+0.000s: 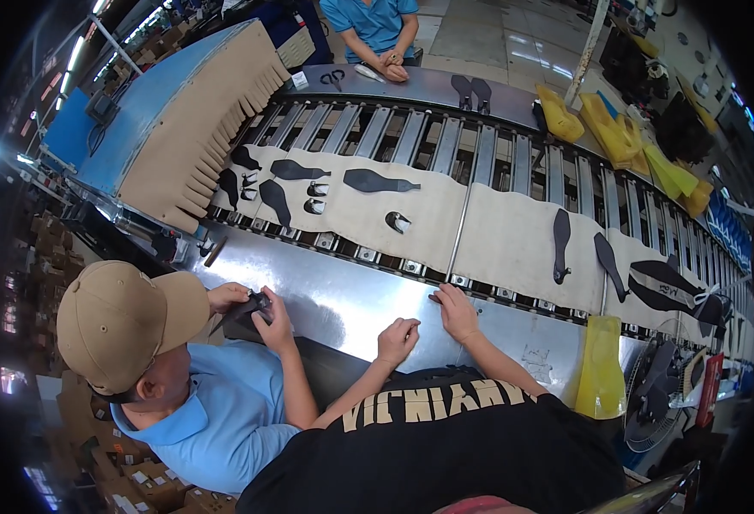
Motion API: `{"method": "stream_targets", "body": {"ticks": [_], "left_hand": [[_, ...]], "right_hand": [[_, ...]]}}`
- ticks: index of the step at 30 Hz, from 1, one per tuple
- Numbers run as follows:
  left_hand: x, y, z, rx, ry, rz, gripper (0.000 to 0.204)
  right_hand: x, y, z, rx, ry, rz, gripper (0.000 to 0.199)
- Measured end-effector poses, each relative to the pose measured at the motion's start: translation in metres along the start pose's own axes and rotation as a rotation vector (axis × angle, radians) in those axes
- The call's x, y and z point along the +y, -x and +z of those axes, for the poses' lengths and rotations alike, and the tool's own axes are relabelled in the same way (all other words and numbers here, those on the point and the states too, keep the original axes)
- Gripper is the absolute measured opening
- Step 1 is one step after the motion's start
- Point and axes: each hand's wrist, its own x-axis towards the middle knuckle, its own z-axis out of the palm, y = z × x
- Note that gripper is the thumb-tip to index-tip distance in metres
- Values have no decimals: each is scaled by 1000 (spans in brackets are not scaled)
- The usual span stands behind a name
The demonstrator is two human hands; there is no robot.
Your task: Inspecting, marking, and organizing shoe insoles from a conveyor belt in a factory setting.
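My left hand (397,341) rests loosely curled on the shiny metal bench, with nothing visible in it. Just right of it, my right hand (457,313) reaches to the edge of the roller conveyor (411,133), fingers partly stretched; a small dark spot shows by the fingertips, too small to identify. On the conveyor lies a pale cloth belt (505,248) carrying black shoe soles. The nearest are a sole (381,181) beyond my hands and another sole (561,246) to the right. A small black heel piece (397,222) with a pale face lies between my hands and the far soles.
At left, a person in a tan cap (128,321) handles a dark piece (257,306). Another person (373,30) sits across the conveyor. A fringed machine opening (214,128) stands far left. Yellow shoe lasts (617,137) line the far right; a yellow sheet (601,368) hangs near right.
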Motion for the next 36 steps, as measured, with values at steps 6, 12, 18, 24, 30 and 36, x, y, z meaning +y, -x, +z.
{"method": "stream_targets", "body": {"ticks": [6,12,18,24,30,36], "left_hand": [[0,-1,-1,0,1,5,12],[0,0,-3,-6,-1,2,12],[-2,0,-4,-5,-2,-3,12],[2,0,-6,-2,-11,0,11],[2,0,-8,7,-1,-3,11],[-1,-3,-6,-28,26,-46,13]], "right_hand": [[0,0,1,4,-4,1,33],[-2,-2,0,0,-14,7,33],[-4,-3,1,2,-16,9,32],[-4,-3,2,6,-30,20,30],[-9,-5,0,12,-40,19,30],[-5,-8,0,27,-62,2,32]]}}
